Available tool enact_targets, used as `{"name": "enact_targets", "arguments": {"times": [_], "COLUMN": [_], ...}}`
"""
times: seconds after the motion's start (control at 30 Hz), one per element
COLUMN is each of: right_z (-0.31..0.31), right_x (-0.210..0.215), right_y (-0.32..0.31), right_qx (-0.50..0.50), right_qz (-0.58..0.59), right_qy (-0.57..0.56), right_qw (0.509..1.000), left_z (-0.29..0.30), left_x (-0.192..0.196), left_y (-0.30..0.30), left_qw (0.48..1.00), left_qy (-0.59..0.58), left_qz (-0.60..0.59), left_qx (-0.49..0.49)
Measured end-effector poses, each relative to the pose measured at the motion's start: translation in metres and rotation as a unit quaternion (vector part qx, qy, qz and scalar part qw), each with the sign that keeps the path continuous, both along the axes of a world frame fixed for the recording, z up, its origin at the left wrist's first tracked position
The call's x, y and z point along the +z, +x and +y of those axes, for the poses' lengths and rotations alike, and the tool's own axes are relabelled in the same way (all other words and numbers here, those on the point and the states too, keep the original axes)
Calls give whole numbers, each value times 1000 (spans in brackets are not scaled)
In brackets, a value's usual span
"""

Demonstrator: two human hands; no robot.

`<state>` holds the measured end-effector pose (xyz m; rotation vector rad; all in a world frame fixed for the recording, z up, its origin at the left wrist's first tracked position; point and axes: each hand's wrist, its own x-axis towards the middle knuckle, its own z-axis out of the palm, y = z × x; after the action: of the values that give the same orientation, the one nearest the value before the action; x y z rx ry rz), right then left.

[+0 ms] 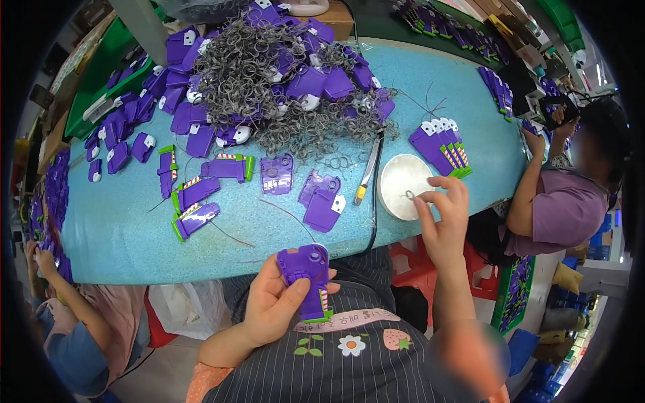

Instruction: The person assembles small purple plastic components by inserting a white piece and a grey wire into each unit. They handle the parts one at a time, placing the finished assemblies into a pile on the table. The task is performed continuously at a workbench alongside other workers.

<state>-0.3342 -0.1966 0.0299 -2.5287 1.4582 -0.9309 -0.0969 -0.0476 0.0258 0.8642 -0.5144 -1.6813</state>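
My left hand (279,302) is closed around a purple plastic shell (306,275), its thumb pressed on the face. That shell has a green edge and red-and-white stripes, and a thin wire (292,215) runs up from its top. Over a round white dish (396,168), my right hand (447,215) pinches a small metal ring (410,195) between thumb and finger. Left of the dish lie two purple halves, one plain with a white corner (322,209) and another showing its inner side (277,174).
A big heap of metal rings (248,74) covers purple parts at the back. A yellow-handled cutter knife (366,178) lies beside a black cable (377,201). Striped purple pieces (198,191) sit at left, more fanned pieces (440,144) at right. Co-workers (564,195) sit on both sides.
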Motion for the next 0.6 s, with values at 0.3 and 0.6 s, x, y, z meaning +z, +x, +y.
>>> {"name": "enact_targets", "arguments": {"times": [0.3,0.6], "right_z": [36,63], "right_x": [29,15], "right_y": [33,88], "right_qx": [30,216], "right_qz": [-286,-444], "right_qy": [176,522], "right_qw": [941,696], "left_z": [-1,0], "left_x": [0,16], "left_y": [9,7], "left_qw": [1000,999], "left_qy": [3,-34], "left_qz": [5,-28], "left_qx": [-7,-2]}}
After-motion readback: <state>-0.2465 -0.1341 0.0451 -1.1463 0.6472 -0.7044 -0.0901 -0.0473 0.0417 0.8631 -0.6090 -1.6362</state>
